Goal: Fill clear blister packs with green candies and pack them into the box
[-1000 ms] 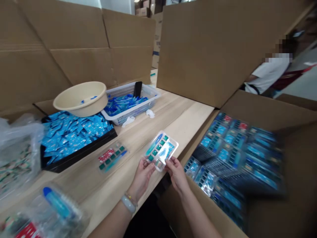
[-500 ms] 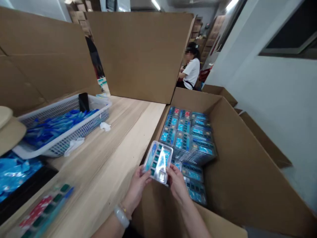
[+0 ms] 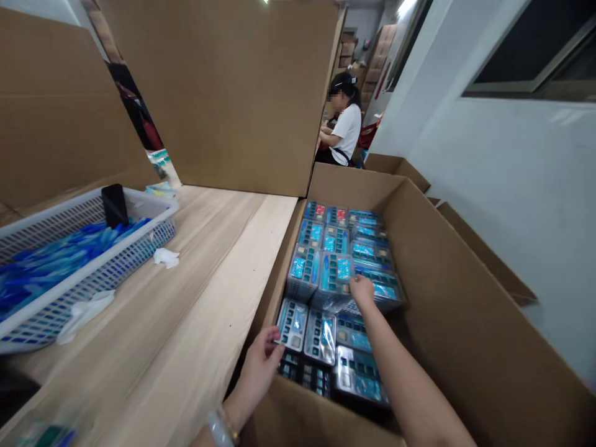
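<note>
A clear plastic pack (image 3: 336,270) with a blue pen, dark green squares and a blue packet lies on top of a stack in the cardboard box. The fingers of my right hand (image 3: 363,292) are closed at its right edge. My left hand (image 3: 261,361) is over the box's near left wall, thumb and fingers apart. Its fingertips are by the lower left edge of another clear pack (image 3: 292,326); whether they touch it I cannot tell. Similar packs fill rows around both hands, higher at the far end than at the near end.
The cardboard box (image 3: 447,310) stands against the wooden table (image 3: 218,261). On the table are a white basket (image 3: 139,245) of blue items, a black phone-like object (image 3: 114,206) and crumpled white scraps (image 3: 166,257). A cardboard panel (image 3: 223,93) stands behind; a person (image 3: 347,127) sits beyond.
The pack held in both hands has gone down onto a stack in the box. My right hand has reached forward with it; my left hand has come off it. The view has shifted right.
</note>
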`<state>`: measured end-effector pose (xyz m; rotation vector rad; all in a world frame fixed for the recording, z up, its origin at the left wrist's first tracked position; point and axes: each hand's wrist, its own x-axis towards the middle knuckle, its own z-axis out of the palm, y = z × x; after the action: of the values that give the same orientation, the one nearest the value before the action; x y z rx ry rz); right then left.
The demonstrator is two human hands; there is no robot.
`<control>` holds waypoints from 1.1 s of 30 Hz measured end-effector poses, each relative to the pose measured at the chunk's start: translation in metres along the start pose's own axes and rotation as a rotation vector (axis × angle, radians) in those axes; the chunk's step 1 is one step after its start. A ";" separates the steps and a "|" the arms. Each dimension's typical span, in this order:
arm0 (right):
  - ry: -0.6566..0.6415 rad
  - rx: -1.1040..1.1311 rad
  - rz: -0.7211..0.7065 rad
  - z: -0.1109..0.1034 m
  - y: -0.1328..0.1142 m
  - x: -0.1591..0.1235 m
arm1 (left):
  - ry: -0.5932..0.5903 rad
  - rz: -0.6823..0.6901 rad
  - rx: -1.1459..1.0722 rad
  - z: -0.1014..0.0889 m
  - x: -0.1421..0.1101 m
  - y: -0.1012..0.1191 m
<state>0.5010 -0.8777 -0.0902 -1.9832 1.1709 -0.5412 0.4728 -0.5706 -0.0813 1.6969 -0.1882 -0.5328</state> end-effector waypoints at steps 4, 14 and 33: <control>0.070 -0.177 -0.114 0.006 0.000 -0.012 | -0.101 0.137 0.223 0.004 0.016 0.016; -0.164 -0.841 -0.692 0.035 0.029 -0.025 | -0.228 0.515 1.060 0.028 0.117 0.049; -0.062 -0.839 -0.707 0.020 0.018 -0.048 | -0.284 0.666 1.420 0.048 0.210 0.035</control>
<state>0.4808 -0.8331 -0.1160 -3.1458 0.6573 -0.3299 0.6416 -0.7066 -0.1033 2.6656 -1.5651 -0.0535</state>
